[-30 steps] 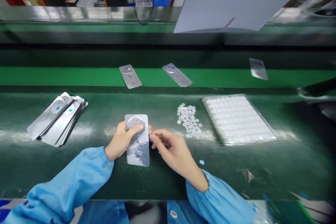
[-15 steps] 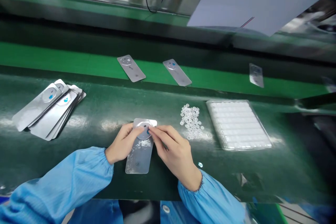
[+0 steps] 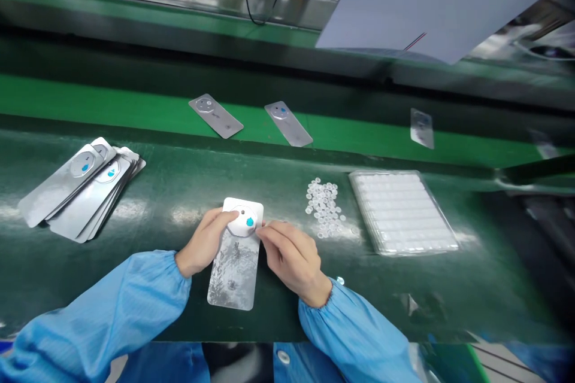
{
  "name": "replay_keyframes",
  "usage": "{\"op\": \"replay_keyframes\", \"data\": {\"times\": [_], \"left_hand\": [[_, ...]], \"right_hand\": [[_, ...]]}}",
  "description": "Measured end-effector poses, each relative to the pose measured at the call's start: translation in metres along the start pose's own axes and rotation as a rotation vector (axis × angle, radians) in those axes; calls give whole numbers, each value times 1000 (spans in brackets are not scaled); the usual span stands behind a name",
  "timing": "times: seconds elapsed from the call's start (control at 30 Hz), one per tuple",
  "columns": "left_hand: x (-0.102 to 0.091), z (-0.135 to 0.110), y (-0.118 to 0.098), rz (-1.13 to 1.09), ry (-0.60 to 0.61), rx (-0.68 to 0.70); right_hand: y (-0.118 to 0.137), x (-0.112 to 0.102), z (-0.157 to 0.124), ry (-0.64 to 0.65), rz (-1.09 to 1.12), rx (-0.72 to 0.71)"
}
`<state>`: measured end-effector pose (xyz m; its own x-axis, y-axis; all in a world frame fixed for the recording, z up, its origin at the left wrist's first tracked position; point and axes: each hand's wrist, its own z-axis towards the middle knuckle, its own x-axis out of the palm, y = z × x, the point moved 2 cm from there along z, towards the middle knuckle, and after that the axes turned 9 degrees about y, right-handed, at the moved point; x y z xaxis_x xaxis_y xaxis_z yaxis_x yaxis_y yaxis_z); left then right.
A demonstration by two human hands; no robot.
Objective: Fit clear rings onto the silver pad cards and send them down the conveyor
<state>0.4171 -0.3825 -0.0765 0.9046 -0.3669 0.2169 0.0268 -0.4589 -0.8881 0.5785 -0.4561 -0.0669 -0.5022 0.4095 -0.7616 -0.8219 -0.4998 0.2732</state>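
Observation:
A silver phone back cover (image 3: 236,260) lies on the dark green bench in front of me. Its round camera plate now bears a small blue drop-shaped sticker (image 3: 250,222). My left hand (image 3: 204,243) grips the cover's left edge, thumb on the camera plate. My right hand (image 3: 287,257) holds the right edge, fingers pinched together beside the blue sticker. A heap of small clear round lenses (image 3: 324,206) lies just right of my hands. Both arms wear blue sleeves.
A fanned stack of covers with blue stickers (image 3: 81,185) lies at the left. A clear plastic tray (image 3: 402,211) sits at the right. Three covers (image 3: 215,115) (image 3: 288,123) (image 3: 421,128) ride the bright green belt behind. A grey sheet (image 3: 431,0) hangs overhead.
My right hand came in from the right to the camera plate; a blue sticker now shows on it. The cover slid slightly toward me. The covers on the belt drifted left.

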Motion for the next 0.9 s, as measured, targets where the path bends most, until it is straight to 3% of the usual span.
{"op": "replay_keyframes", "data": {"times": [0.17, 0.37, 0.53, 0.73, 0.83, 0.9], "left_hand": [[5, -1, -1, -82, 179, 35], [6, -3, 0, 48, 284, 127], [6, -3, 0, 25, 279, 112], [2, 1, -2, -152, 74, -27], [5, 0, -2, -307, 185, -140], [8, -2, -2, -359, 275, -171]], "right_hand": [[-1, 0, 11, 42, 151, 210], [5, -5, 16, 199, -82, 156], [2, 0, 14, 324, -184, 133], [-6, 5, 7, 14, 9, -53], [-11, -7, 4, -90, 192, 177], [-12, -15, 2, -92, 271, 348]]}}
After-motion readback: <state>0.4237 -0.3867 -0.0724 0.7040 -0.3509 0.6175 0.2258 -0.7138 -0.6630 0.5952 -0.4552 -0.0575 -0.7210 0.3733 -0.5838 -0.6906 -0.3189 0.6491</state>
